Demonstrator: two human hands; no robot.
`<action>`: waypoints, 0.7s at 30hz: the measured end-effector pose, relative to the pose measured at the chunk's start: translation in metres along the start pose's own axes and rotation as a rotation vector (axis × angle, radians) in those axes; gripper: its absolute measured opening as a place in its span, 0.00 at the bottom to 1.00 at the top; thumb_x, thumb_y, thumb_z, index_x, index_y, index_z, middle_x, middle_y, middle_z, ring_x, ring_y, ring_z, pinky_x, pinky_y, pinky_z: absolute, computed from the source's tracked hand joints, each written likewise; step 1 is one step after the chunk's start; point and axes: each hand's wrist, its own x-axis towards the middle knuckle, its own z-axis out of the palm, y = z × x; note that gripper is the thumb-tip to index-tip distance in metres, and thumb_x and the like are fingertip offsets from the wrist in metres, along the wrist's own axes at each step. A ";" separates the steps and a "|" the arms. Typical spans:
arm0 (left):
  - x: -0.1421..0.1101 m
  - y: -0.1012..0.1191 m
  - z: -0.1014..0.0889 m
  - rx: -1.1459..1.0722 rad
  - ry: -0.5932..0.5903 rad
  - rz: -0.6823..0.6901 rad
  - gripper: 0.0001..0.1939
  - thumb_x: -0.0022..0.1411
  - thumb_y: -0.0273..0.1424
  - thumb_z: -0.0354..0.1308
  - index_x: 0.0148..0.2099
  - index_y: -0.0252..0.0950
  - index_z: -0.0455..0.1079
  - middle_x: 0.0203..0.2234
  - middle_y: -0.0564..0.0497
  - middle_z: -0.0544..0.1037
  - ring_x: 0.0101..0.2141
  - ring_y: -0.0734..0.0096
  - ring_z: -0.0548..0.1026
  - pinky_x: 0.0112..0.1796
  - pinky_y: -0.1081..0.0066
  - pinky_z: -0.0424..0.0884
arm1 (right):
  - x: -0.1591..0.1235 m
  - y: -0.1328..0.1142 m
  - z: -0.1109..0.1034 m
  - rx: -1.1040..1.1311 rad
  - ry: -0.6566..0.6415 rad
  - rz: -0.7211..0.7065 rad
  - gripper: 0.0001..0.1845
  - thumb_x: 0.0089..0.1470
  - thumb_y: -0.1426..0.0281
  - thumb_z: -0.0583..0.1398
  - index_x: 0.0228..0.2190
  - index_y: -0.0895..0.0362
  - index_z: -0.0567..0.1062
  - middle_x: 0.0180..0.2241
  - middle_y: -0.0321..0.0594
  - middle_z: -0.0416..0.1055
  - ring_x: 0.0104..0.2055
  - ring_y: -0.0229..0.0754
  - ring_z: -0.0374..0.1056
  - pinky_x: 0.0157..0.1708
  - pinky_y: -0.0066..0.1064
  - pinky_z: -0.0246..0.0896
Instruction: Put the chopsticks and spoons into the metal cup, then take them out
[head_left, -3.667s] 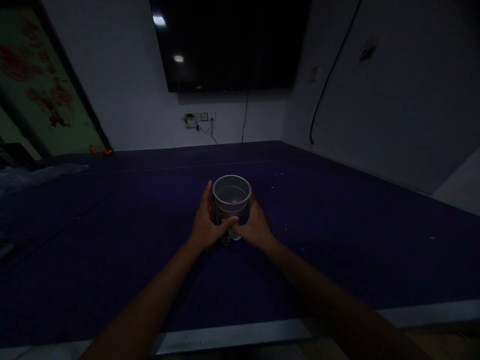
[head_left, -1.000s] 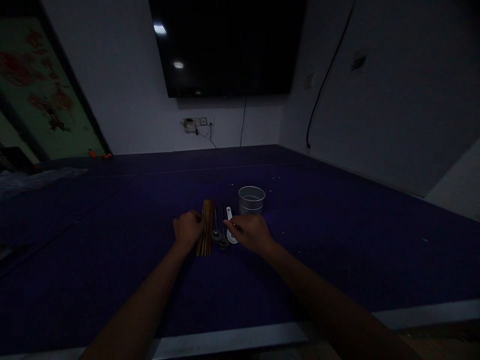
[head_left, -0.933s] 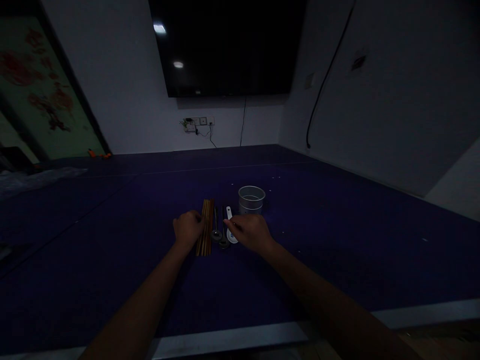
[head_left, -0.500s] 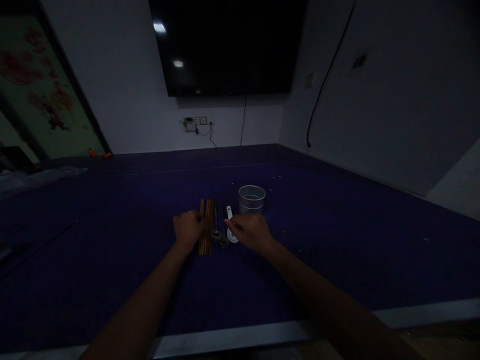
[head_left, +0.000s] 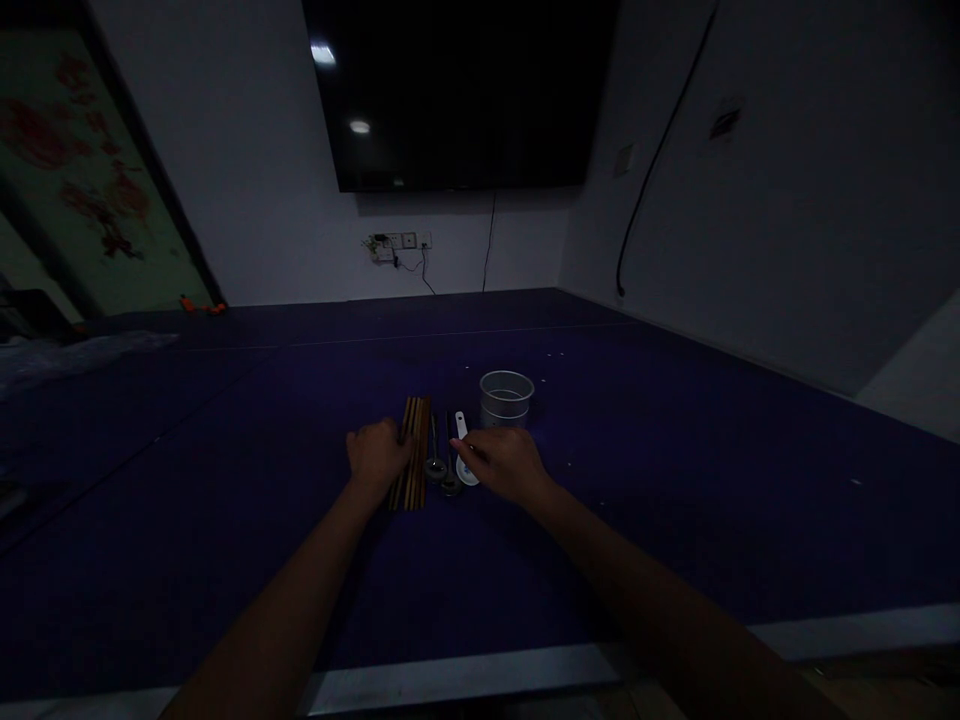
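Note:
Several wooden chopsticks point(head_left: 418, 460) lie side by side on the purple surface, pointing away from me. My left hand point(head_left: 377, 453) is closed at their left side, its fingertips on the leftmost chopstick, which slants slightly from the others. To the right of the bundle lie two dark metal spoons, one spoon point(head_left: 435, 468) beside the other spoon point(head_left: 451, 486). Beside them is a white spoon point(head_left: 460, 425) with a blue mark in its bowl. My right hand point(head_left: 504, 460) is closed over that spoon's right side; whatever its fingers hold, if anything, is hidden.
A round metal tin point(head_left: 506, 392) stands just beyond my right hand. The purple surface point(head_left: 300, 400) reaches to the wall, with a pale front edge point(head_left: 465, 672) near me. Clear plastic point(head_left: 82, 352) lies far left. A large dark screen point(head_left: 465, 90) hangs on the wall.
The leftmost chopstick has tilted, its near end moving left away from the bundle. My hands stay almost in place; the view has shifted slightly.

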 end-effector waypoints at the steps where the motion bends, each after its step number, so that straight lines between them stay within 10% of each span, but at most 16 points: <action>1: 0.001 -0.001 0.001 -0.002 -0.011 0.006 0.22 0.57 0.45 0.45 0.37 0.35 0.73 0.34 0.40 0.78 0.39 0.54 0.75 0.39 0.62 0.64 | 0.000 0.000 0.000 -0.001 0.004 -0.005 0.22 0.59 0.63 0.50 0.18 0.57 0.72 0.17 0.37 0.71 0.20 0.34 0.63 0.22 0.28 0.43; 21: 0.004 -0.005 -0.003 0.008 0.026 0.114 0.14 0.54 0.38 0.49 0.32 0.38 0.74 0.31 0.44 0.78 0.40 0.57 0.73 0.40 0.64 0.65 | 0.001 -0.001 -0.001 -0.003 0.015 -0.009 0.23 0.59 0.64 0.50 0.18 0.57 0.72 0.17 0.37 0.70 0.20 0.33 0.63 0.22 0.28 0.42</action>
